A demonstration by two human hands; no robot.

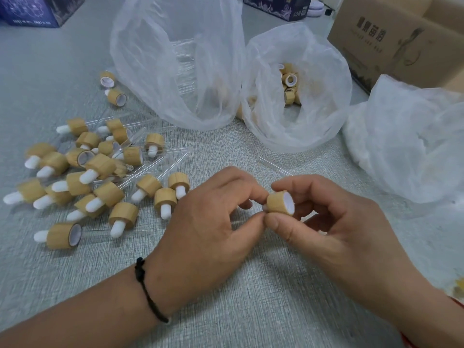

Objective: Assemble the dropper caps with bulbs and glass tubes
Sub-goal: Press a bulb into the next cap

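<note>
- My two hands meet low in the middle of the view, above a grey textured tabletop (251, 310).
- My right hand (339, 229) pinches a bamboo-coloured dropper cap (277, 202) between thumb and forefinger, its white-lined open end facing up and to the right.
- My left hand (208, 222) has its fingertips closed together at the cap's other end, where a sliver of white bulb (264, 207) shows. I judge I am seating the bulb through the cap.
- A bare glass tube (275, 166) lies on the table just beyond my hands, apart from them.
- To the left lies a loose pile of finished caps (82, 177) with white bulbs sticking out, several with glass tubes fitted.
- Beyond are clear plastic bags: one (175, 59) holding glass tubes, one (296, 89) holding empty caps, and a third (406, 136) at the right whose contents I cannot make out.
- A cardboard box (391, 38) sits at the far right.
- Next, I judge, the bulb must sit fully home. Then one hand must free itself, pick up the tube and press it straight into the open end, gently, since glass can snap.
</note>
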